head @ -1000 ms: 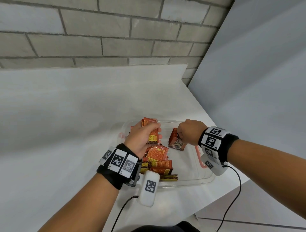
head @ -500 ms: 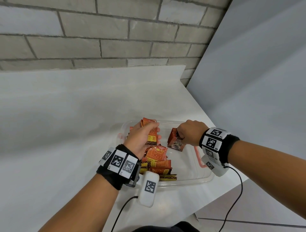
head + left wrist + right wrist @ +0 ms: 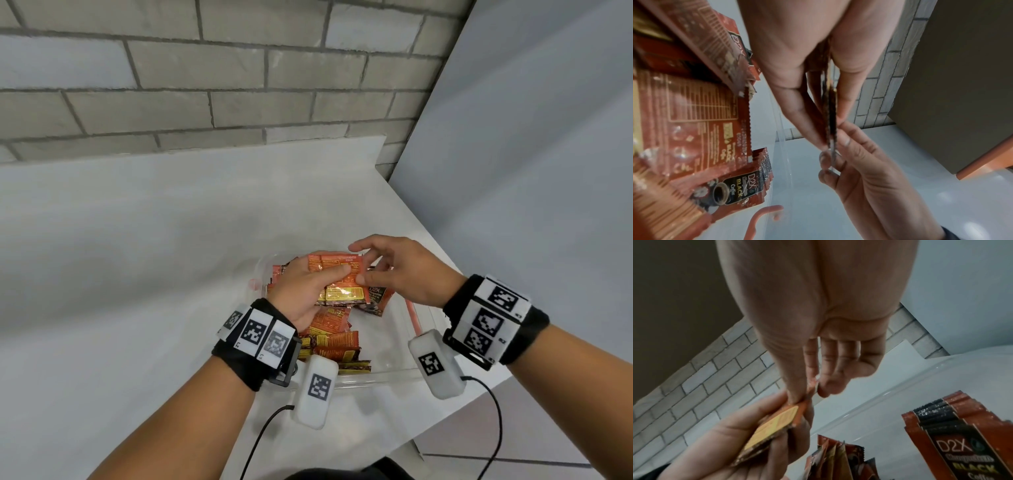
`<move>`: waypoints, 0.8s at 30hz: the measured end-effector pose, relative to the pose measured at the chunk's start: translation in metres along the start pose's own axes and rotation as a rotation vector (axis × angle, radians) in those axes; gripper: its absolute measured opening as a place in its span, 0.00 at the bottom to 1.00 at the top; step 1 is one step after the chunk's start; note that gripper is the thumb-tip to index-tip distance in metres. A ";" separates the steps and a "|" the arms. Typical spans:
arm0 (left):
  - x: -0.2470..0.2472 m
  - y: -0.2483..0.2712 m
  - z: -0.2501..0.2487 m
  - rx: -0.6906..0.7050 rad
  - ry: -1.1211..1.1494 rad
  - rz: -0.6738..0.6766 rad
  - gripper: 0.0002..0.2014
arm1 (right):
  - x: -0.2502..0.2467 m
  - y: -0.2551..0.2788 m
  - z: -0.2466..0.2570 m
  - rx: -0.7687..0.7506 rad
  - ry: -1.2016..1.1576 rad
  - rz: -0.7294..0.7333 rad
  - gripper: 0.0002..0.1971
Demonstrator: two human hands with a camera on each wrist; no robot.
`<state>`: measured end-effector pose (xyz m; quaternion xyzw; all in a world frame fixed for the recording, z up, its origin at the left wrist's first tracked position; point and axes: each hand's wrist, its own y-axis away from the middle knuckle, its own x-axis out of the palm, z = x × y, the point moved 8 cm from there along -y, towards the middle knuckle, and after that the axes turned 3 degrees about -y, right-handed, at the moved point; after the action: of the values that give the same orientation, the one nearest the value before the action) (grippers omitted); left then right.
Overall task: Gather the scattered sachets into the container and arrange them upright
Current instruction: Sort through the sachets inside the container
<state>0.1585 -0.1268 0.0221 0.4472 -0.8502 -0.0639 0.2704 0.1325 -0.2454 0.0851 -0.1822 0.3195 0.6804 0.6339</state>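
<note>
— Over the container [image 3: 404, 371], what did the hands have?
— Left hand [image 3: 301, 291] gripped a small stack of sachets [image 3: 337, 284], thumb on top. Right hand [image 3: 407, 274] pinched that stack's right edge between thumb and forefinger, other fingers spread loose.
— Rest of the sachets?
— Loose sachets [image 3: 334, 342] lay piled flat in the clear tub under the left wrist; a few more [image 3: 375, 301] leaned behind the held stack, partly hidden by both hands.
— Around it?
— White counter [image 3: 137, 274], grey brick wall [image 3: 205, 85] behind, grey panel [image 3: 531, 171] to the right. Wrist cameras and bands blocked the tub's near rim.
</note>
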 end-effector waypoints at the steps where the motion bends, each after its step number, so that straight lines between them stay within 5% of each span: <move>1: 0.001 0.000 -0.001 -0.001 0.006 0.010 0.24 | -0.003 0.002 0.000 -0.009 -0.040 -0.035 0.17; 7: 0.005 0.000 -0.004 -0.042 0.120 0.064 0.29 | -0.036 0.014 0.002 -0.145 -0.225 -0.352 0.11; 9: 0.005 -0.001 -0.003 -0.057 0.177 0.066 0.30 | -0.030 0.018 0.008 -0.230 -0.107 -0.336 0.11; 11: 0.005 -0.001 -0.005 -0.039 0.179 0.064 0.20 | -0.010 0.020 0.010 -0.286 0.083 -0.203 0.12; 14: -0.001 -0.003 -0.004 -0.012 0.148 0.001 0.09 | 0.000 0.019 -0.001 -0.216 0.133 -0.096 0.17; 19: -0.003 -0.005 -0.003 0.011 0.150 -0.026 0.12 | 0.003 0.017 -0.027 0.155 -0.301 -0.156 0.19; 24: 0.004 -0.005 -0.004 0.021 0.150 0.047 0.14 | -0.004 0.011 -0.013 0.070 -0.372 -0.233 0.13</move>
<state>0.1624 -0.1322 0.0255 0.4334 -0.8386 -0.0147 0.3299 0.1204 -0.2567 0.0808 -0.0672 0.1974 0.6129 0.7621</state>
